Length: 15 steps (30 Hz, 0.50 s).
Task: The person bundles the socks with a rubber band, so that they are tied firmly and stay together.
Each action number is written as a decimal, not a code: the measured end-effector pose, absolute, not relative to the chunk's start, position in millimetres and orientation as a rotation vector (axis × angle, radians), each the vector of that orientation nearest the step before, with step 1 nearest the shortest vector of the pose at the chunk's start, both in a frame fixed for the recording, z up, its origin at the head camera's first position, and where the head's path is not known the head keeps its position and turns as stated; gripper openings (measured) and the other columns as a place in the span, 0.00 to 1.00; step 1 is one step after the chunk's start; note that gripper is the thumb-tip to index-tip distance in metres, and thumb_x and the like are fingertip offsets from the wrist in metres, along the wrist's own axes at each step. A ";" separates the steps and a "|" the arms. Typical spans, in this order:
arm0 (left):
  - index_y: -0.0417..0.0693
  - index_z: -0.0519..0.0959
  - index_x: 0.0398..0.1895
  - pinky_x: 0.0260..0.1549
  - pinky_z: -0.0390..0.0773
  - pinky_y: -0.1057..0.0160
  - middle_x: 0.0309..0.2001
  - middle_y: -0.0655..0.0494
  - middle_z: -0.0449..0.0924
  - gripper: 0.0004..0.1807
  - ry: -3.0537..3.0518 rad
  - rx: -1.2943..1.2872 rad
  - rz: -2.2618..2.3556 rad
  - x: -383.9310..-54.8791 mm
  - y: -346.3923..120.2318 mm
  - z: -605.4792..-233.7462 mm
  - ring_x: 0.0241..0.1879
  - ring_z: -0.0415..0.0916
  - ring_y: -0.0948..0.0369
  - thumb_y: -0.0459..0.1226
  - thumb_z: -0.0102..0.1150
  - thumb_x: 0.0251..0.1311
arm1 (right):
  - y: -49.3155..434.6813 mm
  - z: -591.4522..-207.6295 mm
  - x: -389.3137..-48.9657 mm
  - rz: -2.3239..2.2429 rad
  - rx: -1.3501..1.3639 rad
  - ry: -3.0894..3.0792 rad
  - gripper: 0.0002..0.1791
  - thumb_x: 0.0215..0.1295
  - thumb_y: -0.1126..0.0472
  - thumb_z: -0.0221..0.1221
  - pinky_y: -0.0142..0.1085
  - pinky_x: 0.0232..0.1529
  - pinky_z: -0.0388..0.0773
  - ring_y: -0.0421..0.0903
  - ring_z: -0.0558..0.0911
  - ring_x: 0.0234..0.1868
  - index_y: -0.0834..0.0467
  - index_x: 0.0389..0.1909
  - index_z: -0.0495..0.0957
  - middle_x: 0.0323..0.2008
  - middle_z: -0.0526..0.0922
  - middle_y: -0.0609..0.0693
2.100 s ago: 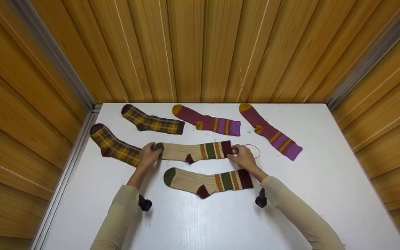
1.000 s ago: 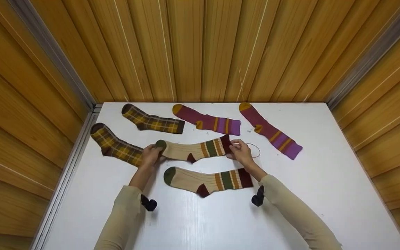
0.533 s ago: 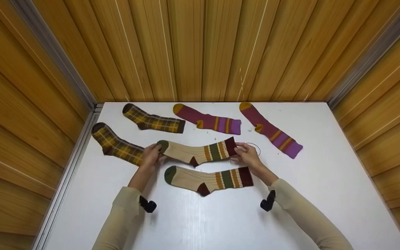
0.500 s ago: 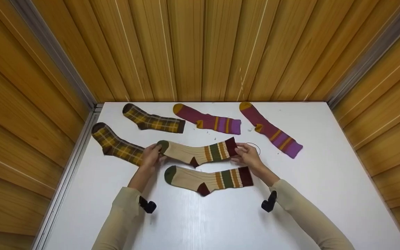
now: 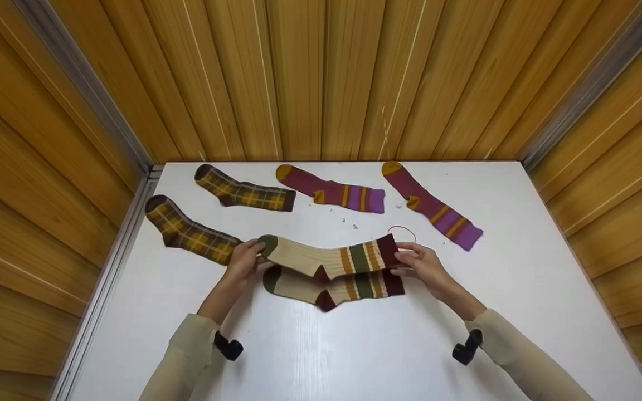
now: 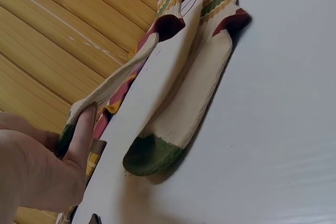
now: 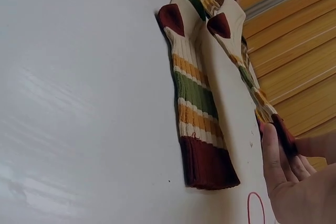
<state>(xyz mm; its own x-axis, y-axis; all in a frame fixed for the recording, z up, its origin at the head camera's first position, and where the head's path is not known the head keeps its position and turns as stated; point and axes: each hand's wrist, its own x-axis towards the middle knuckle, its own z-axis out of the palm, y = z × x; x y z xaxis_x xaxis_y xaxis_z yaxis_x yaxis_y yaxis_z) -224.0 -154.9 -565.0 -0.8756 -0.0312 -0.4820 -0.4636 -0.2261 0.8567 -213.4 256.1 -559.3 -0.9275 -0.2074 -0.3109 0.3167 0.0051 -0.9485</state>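
Between my two hands a beige sock (image 5: 304,257) with a green toe, dark red heel and striped leg is held up off the table. My left hand (image 5: 243,260) pinches it at the green toe. At the other end my right hand (image 5: 422,266) pinches the dark red cuff. A matching beige sock (image 6: 194,93) lies flat just below, partly covered by the raised one in the head view. In the right wrist view, the raised sock's cuff (image 7: 283,132) sits between thumb and fingers, apart from the lying sock.
Two plaid socks (image 5: 193,231) lie at the left of the white table (image 5: 321,356), one close by my left hand. Two maroon and purple socks (image 5: 332,189) lie along the back. A thin red loop (image 5: 402,229) is near my right hand. Wood-look walls (image 5: 321,78) enclose the table.
Both hands have lifted the upper beige sock and brought it toward me and slightly right, so it now overlaps the lower beige one. The other socks stay put.
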 end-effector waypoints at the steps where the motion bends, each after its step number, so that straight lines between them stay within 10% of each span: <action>1: 0.28 0.64 0.71 0.40 0.86 0.68 0.51 0.43 0.80 0.24 1.745 -0.579 2.177 -221.9 -154.2 -565.5 0.36 0.85 0.63 0.33 0.44 0.78 | 258.0 -559.2 -210.4 -1.981 0.106 1.919 0.27 0.75 0.66 0.55 0.37 0.47 0.87 0.43 0.88 0.40 0.74 0.70 0.62 0.42 0.86 0.48; 15: 0.25 0.64 0.71 0.40 0.87 0.66 0.49 0.42 0.82 0.24 1.736 -0.574 2.123 -198.5 -154.2 -582.5 0.36 0.86 0.63 0.31 0.45 0.77 | 269.2 -579.3 -180.8 -1.872 0.093 1.909 0.29 0.75 0.64 0.57 0.39 0.50 0.86 0.46 0.88 0.45 0.73 0.70 0.62 0.49 0.87 0.55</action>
